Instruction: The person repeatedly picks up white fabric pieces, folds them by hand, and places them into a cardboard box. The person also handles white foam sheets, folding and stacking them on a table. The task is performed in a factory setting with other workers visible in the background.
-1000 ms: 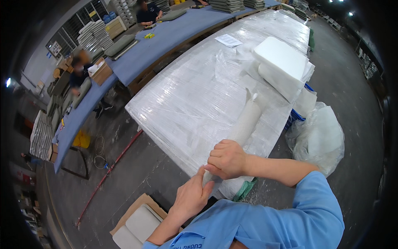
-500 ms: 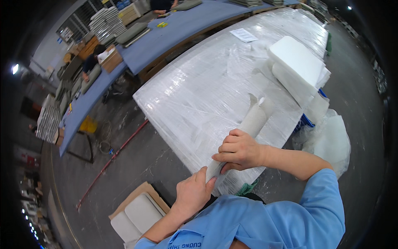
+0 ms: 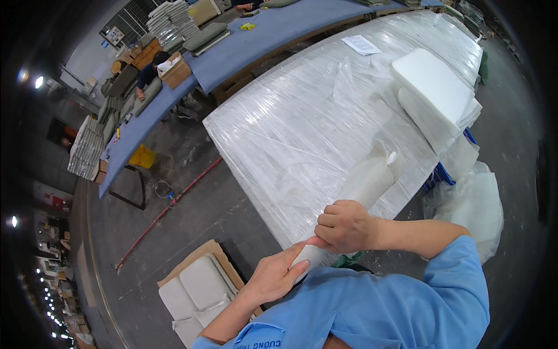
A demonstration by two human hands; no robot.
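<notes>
A light-grey fabric roll (image 3: 369,177), tube-like with a white tuft at its far end, slants from the wrapped surface toward my body. My left hand (image 3: 275,272) is closed round its near end, the thumb lying along the top. Just beyond it, my right hand (image 3: 347,225) is clenched in a fist on the roll's middle, its knuckles upward. Both hands almost touch each other. Under the roll's far part lies a broad stack covered in clear plastic film (image 3: 279,145). What fills the roll is hidden.
White foam pads (image 3: 433,81) are piled at the stack's right edge, near a bagged white pad (image 3: 474,203). Pale cushions (image 3: 200,285) lie on cardboard at lower left. A red pole (image 3: 171,203) crosses the floor. Co-workers are by the blue table (image 3: 232,64).
My right hand has slid nearer to my body and its fingers have curled into a tighter fist on the roll. The left hand keeps the near end. The whole view has shifted slightly.
</notes>
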